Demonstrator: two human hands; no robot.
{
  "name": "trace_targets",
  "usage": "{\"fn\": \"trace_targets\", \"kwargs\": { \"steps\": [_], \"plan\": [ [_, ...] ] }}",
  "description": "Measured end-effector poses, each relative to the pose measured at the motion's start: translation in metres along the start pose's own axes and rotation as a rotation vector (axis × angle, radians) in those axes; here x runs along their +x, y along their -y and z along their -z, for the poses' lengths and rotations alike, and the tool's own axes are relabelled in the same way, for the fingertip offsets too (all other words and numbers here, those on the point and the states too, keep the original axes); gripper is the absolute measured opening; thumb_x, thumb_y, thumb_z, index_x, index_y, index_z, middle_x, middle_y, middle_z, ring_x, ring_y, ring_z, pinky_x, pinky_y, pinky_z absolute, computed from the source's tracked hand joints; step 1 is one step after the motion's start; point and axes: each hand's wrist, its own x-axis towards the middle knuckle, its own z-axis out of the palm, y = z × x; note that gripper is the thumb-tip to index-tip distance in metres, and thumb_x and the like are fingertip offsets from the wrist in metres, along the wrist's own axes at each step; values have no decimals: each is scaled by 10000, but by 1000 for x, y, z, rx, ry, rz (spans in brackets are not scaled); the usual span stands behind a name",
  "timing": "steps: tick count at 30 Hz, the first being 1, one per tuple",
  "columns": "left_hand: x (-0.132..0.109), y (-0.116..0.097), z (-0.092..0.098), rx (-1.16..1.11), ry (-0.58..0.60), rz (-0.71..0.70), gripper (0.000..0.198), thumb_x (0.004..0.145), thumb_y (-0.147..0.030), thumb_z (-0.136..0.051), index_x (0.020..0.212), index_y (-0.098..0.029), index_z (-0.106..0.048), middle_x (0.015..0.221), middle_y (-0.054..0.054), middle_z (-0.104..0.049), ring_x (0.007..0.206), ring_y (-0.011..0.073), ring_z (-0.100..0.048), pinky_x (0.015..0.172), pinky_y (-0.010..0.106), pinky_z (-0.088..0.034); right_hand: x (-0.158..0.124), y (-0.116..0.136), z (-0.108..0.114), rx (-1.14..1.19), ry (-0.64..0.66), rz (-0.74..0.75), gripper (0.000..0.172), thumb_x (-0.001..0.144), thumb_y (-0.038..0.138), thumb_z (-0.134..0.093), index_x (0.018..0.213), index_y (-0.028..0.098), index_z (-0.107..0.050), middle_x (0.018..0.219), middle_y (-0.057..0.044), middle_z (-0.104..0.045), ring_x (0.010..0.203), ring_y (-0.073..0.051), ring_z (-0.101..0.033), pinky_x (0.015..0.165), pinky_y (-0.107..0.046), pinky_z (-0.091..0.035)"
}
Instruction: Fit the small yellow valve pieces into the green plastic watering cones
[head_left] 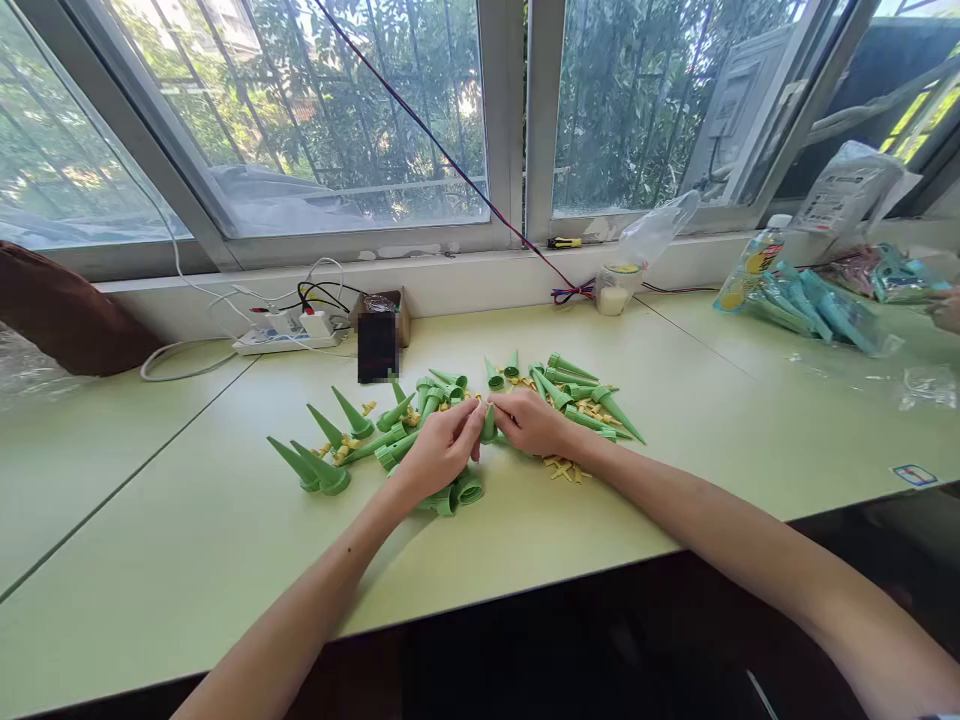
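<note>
In the middle of the table, my left hand [444, 447] and my right hand [534, 422] meet around one green plastic spike [489, 424]. The fingers of both are closed in a pinch about it, hiding part of it. Any small piece between the fingertips is too hidden to make out. More hollow green spikes lie in a pile [431, 398] by my left hand, and another group [574, 385] lies beyond my right hand. Several spikes [324, 470] stand point up at the left. Small yellow plastic pieces [564, 468] are scattered among them and beside my right wrist.
At the back stand a power strip [285, 340] with cables, a dark phone-like slab [377, 347] against a small box, and a jar [613, 290]. A drink bottle [752, 265] and bagged goods [821, 305] are at the right, where another person's hand [946, 308] shows.
</note>
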Motion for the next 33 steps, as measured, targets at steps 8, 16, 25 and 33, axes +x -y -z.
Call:
{"fn": "trace_targets", "kwargs": {
  "steps": [8, 16, 25, 33],
  "plan": [
    [0, 0, 0, 12, 9, 1, 360, 1018, -422, -374, 755, -202, -481, 581, -31, -607, 501, 110, -499, 541, 230, -404, 0, -1, 0, -10, 6, -5, 340, 1018, 309, -341, 718, 198, -456, 614, 16, -467, 556, -119, -363, 606, -256, -278],
    [0, 0, 0, 36, -3, -13, 365, 1022, -422, -370, 747, -204, -472, 575, -34, -604, 502, 112, -508, 551, 234, -412, -1, 0, 0, 5, -3, -5, 327, 1020, 292, -353, 719, 199, -444, 614, 20, -458, 558, -114, -364, 605, -248, -287],
    [-1, -3, 1, -51, -46, -8, 363, 999, -455, -434, 758, -193, -505, 550, -34, -583, 487, 104, -522, 522, 220, -424, -1, 2, 1, 33, -32, -10, 317, 1016, 273, -348, 718, 205, -434, 601, 26, -439, 542, -114, -355, 591, -238, -290],
    [-1, 1, -1, -144, -94, 39, 284, 912, -455, -612, 1025, -196, -649, 649, -21, -636, 595, 136, -629, 586, 242, -532, -2, 0, 0, 18, -94, -11, 317, 1015, 306, -349, 739, 201, -464, 610, 14, -469, 548, -123, -396, 582, -233, -284]
  ]
}}
